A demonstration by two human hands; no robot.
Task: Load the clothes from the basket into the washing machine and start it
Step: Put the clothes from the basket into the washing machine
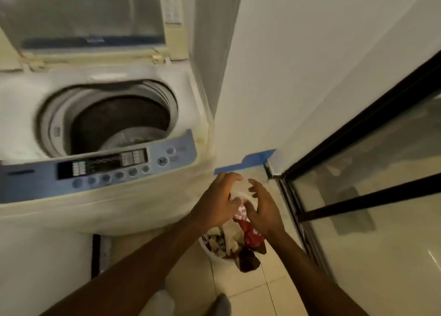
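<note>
Loading looks to be at the pick-up step. The left hand (pixel 218 197) and right hand (pixel 263 210) hover over the clothes (pixel 238 240) in the basket (pixel 216 254), on the floor beside the washer (pixel 133 196). Their fingers (pixel 229 176) are spread and grip nothing. The next move probably calls for closing on a garment and lifting it into the open drum (pixel 119 122).

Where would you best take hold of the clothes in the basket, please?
Probably the loose top of the clothes, from straight above, gathering from both sides: they heap over the rim of the basket, whose walls block the sides.
</note>
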